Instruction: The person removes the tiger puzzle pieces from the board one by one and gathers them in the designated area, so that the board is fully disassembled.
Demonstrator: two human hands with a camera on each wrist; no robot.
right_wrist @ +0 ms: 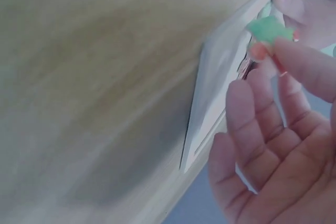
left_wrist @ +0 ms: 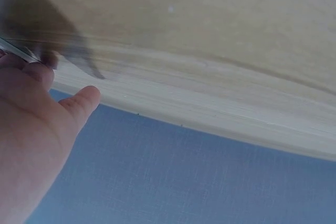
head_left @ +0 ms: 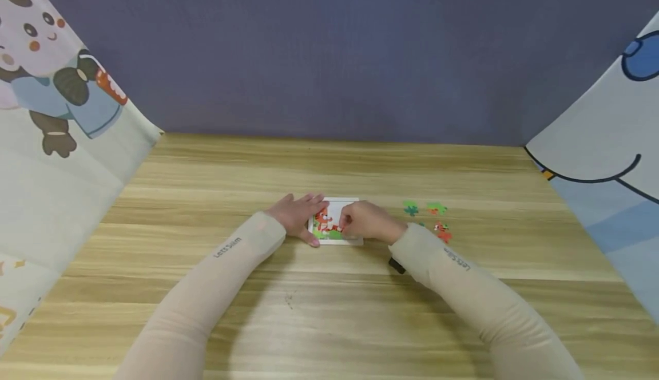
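Observation:
A small white-framed puzzle board lies on the table, its left and lower part filled with red and green picture pieces and a pale area at the upper right. My left hand rests on its left edge, fingers spread over the upper corner and thumb by the lower one. Over the right half of the board, my right hand pinches a puzzle piece, green with orange-red bits, between thumb and finger. The left wrist view shows the left hand at the board's edge.
Right of the board lie several loose puzzle pieces, among them a green one, a green and orange one and a red one, partly behind the right forearm. A small black object shows at the right cuff. A dark wall backs the wooden table.

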